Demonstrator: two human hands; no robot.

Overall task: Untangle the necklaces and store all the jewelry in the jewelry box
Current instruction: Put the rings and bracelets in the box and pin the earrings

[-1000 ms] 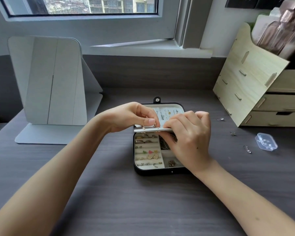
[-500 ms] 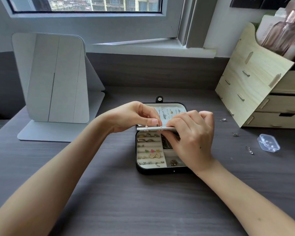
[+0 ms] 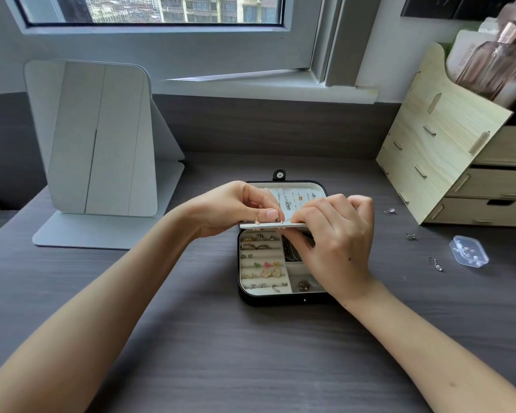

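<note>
Near desk (image 3: 251, 359) open; mirror (image 3: 99, 138) and organizer (image 3: 438, 138) flank the box (image 3: 280, 300).

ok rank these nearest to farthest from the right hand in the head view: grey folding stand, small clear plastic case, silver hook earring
From the right hand, gripping the white flat panel:
1. silver hook earring, on the desk to its right.
2. small clear plastic case, just right of that earring.
3. grey folding stand, far left, at the back.

Head-worn wide-angle view, facing forward and down; close over desk (image 3: 209, 353)
</note>
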